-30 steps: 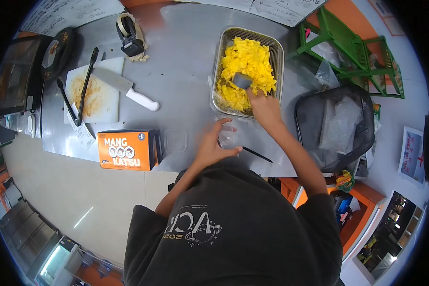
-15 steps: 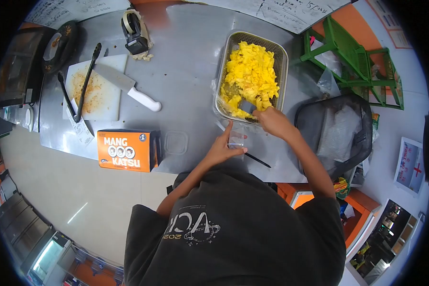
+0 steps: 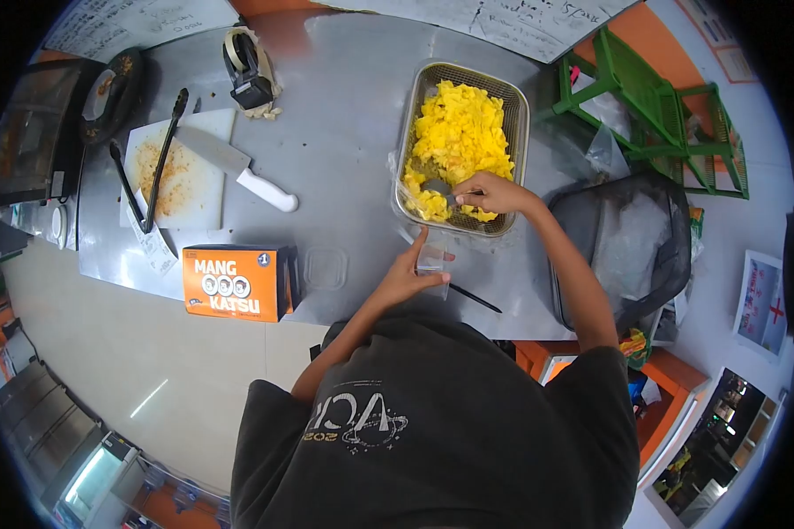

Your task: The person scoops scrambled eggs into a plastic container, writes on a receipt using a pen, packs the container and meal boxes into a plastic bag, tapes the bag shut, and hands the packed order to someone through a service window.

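My right hand [image 3: 496, 194] is closed around the handle of a spoon [image 3: 436, 187], whose dark bowl rests in the scrambled eggs [image 3: 463, 132]. The yellow eggs fill much of a rectangular metal mesh basket [image 3: 522, 115], with clear plastic film along its near left edge. Just below the basket, my left hand [image 3: 406, 279] grips a small clear plastic tub [image 3: 431, 258] between thumb and fingers. A clear square lid [image 3: 326, 268] lies flat to the left of that hand. On its right, a thin black stick-like item [image 3: 475, 298] lies on the steel table.
To the left are an orange box [image 3: 234, 282], a white-handled knife [image 3: 256, 181] and black tongs [image 3: 161, 167] on a white cutting board [image 3: 205, 196]. A tape dispenser [image 3: 250, 75] stands behind. On the right are a dark plastic bin [image 3: 582, 256] and green racks [image 3: 635, 88].
My right hand has moved slightly up and left with the spoon, whose bowl now shows among the eggs. My left hand stays nearly in place with the tub.
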Demonstrator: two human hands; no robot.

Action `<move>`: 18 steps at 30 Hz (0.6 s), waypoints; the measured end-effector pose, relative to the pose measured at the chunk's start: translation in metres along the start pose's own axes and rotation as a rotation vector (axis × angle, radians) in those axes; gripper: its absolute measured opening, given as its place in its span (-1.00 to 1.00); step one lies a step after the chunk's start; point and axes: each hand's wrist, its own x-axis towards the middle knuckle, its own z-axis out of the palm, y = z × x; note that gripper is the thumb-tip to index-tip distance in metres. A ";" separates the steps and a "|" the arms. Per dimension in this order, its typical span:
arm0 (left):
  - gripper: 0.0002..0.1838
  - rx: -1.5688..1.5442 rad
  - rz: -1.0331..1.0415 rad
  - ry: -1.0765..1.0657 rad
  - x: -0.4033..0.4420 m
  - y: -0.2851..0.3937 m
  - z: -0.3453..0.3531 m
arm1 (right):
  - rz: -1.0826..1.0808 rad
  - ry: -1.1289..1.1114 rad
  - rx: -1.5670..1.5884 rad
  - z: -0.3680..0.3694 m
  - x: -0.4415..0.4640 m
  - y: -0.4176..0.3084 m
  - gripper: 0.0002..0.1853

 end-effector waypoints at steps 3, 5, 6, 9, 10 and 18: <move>0.11 0.088 0.007 0.095 -0.002 0.005 0.000 | 0.472 -0.019 0.374 0.000 -0.010 -0.007 -0.73; 0.18 0.230 0.041 0.254 -0.002 0.014 0.000 | 0.457 -0.003 0.466 0.001 -0.014 -0.010 -0.73; 0.21 0.388 -0.003 0.270 -0.003 0.027 0.000 | 0.448 0.005 0.514 0.003 -0.016 -0.011 -0.72; 0.29 0.792 -0.122 0.252 0.000 0.051 -0.007 | 0.278 0.160 0.417 0.026 -0.011 -0.004 -0.73; 0.30 0.876 -0.148 0.205 0.005 0.048 -0.010 | 0.287 0.187 0.429 0.026 -0.008 -0.023 -0.73; 0.31 1.048 -0.323 0.071 0.015 0.055 -0.008 | 0.477 0.125 0.975 0.023 -0.016 -0.036 -0.72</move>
